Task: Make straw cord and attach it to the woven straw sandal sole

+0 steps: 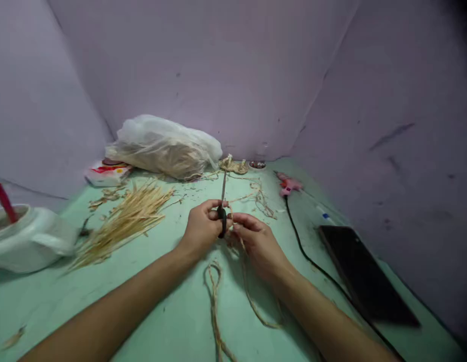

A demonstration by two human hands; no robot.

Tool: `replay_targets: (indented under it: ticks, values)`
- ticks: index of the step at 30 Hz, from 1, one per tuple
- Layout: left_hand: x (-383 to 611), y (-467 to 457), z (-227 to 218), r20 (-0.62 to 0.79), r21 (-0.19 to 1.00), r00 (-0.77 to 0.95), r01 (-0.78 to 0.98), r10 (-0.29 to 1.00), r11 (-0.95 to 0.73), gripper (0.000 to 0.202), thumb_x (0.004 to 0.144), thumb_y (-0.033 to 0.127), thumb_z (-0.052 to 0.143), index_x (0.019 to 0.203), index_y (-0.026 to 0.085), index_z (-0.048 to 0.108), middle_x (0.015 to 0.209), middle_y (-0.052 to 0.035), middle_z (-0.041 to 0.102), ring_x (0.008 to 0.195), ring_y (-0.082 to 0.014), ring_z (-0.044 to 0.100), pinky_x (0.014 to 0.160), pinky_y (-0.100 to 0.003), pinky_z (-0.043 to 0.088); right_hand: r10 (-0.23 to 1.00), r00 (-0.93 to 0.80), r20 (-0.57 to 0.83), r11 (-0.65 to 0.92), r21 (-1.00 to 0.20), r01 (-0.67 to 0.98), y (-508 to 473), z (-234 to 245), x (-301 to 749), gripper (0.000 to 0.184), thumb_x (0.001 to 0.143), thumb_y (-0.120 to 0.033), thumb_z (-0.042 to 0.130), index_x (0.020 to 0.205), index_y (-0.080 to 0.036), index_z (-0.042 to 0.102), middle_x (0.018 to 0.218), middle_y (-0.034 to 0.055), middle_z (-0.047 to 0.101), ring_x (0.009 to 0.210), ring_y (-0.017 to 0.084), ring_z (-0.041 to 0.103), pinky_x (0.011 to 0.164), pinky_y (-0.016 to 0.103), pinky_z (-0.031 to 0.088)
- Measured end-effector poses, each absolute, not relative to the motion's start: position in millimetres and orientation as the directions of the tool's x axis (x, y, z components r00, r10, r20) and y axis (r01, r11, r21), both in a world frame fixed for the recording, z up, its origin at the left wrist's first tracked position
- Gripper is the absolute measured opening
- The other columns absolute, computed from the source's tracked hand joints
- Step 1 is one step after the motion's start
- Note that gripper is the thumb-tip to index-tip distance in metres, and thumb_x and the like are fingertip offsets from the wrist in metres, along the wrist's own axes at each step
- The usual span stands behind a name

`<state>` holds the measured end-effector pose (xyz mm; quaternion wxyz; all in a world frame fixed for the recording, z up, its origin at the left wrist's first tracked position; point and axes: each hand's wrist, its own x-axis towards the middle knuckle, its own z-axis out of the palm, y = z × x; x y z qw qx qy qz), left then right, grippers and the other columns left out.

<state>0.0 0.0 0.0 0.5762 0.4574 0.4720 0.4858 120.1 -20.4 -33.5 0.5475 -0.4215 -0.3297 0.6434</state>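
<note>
Black-handled scissors (222, 221) are in my left hand (204, 224), their blades pointing away toward the wall. My left fingers are wrapped about the handles. Close beside it, my right hand (256, 241) pinches a strand of tan twine (252, 301), with fingertips near the scissor handles. The twine runs down from the right fingers and curves over the table. A looped length of twisted cord (214, 296) lies below, between my forearms. Thin strands of loose twine (261, 198) spread beyond the right hand.
On the left are a bundle of dry straw (131, 216) and a white pot (33, 241). A plastic bag (165, 146) lies against the back wall, beside a woven straw piece (235, 166). A pink glue gun (289, 185), its black cord and a phone (364, 271) occupy the right.
</note>
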Motion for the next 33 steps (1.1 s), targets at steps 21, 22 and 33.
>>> replay_targets:
  ticks: [21, 22, 33]
  values:
    - [-27, 5, 1, 0.316, 0.246, 0.481, 0.791, 0.818, -0.56, 0.047, 0.068, 0.026, 0.051, 0.115, 0.023, 0.056, 0.09, -0.0031, 0.067, 0.08, -0.0223, 0.063, 0.067, -0.031, 0.044, 0.968, 0.224, -0.11, -0.049, -0.964, -0.261, -6, -16, 146, 0.027, 0.046, -0.024, 0.078, 0.07, -0.016, 0.071, 0.061, -0.0013, 0.064, 0.055, 0.009, 0.05, 0.058, 0.026, 0.039]
    - [-28, 5, 1, 0.31, 0.2, 0.495, 0.801, 0.812, -0.565, 0.049, 0.069, 0.027, 0.051, 0.117, 0.022, 0.055, 0.09, -0.0039, 0.067, 0.08, -0.0235, 0.063, 0.066, -0.032, 0.044, 0.97, 0.218, -0.108, -0.052, -0.967, -0.248, -6, -16, 145, 0.025, 0.046, -0.024, 0.078, 0.07, -0.016, 0.071, 0.059, -0.0017, 0.063, 0.053, 0.009, 0.049, 0.057, 0.026, 0.038]
    - [-30, 8, -5, 0.267, 0.06, 0.559, 0.803, 0.785, -0.593, 0.054, 0.07, 0.024, 0.049, 0.123, 0.023, 0.051, 0.09, -0.0045, 0.067, 0.079, -0.0257, 0.064, 0.064, -0.034, 0.044, 0.984, 0.168, -0.056, -0.028, -0.986, -0.165, -8, -18, 148, 0.015, 0.05, -0.024, 0.074, 0.062, -0.016, 0.07, 0.054, -0.0023, 0.059, 0.051, 0.009, 0.041, 0.053, 0.025, 0.031]
